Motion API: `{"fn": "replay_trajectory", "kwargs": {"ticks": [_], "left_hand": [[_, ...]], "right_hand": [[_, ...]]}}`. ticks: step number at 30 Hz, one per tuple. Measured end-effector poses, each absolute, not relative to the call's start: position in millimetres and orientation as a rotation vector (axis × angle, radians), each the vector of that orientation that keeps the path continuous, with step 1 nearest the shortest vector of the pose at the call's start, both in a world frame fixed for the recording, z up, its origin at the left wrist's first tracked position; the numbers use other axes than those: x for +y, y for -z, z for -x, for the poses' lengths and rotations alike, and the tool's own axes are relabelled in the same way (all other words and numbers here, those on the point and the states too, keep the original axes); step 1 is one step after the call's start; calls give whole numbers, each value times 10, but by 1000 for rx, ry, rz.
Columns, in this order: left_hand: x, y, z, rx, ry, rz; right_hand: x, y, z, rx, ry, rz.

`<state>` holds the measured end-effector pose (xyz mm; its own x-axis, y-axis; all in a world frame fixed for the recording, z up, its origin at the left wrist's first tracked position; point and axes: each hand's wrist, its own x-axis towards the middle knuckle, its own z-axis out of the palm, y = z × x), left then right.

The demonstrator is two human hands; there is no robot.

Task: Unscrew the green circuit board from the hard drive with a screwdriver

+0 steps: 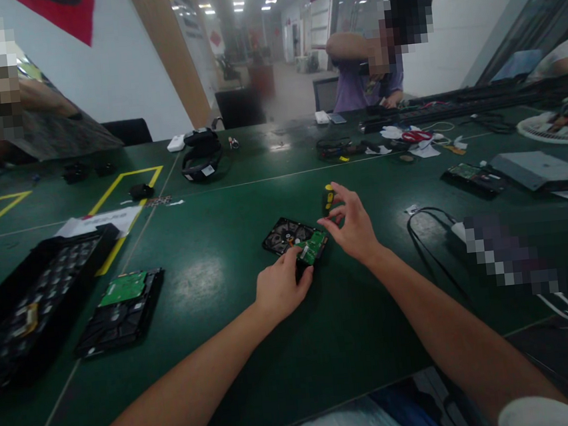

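A hard drive (286, 235) lies on the green table in front of me, its green circuit board facing up. My left hand (281, 285) holds it at the near side, with fingers on the board and the thumb by the edge. Between the thumb and fingers of my right hand (353, 226) is a screwdriver (328, 199) with a black and yellow handle. It stands roughly upright just beyond the drive's right corner; I cannot make out its tip.
Another hard drive (120, 310) and a long black tray (37, 310) lie to the left. On the right are a third drive (472, 179), a grey metal box (544, 170) and a black cable (421, 250). A person in purple (370, 87) sits across the table.
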<state>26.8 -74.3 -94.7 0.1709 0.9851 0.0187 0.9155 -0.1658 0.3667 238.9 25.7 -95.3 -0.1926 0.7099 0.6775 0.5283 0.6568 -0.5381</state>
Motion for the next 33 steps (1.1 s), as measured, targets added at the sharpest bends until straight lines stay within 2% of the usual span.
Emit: {"fn": "replay_trajectory", "kwargs": {"ticks": [33], "left_hand": [[-745, 957, -270, 1828, -371, -2189]], "right_hand": [[231, 921, -2395, -1853, -240, 1011]]}}
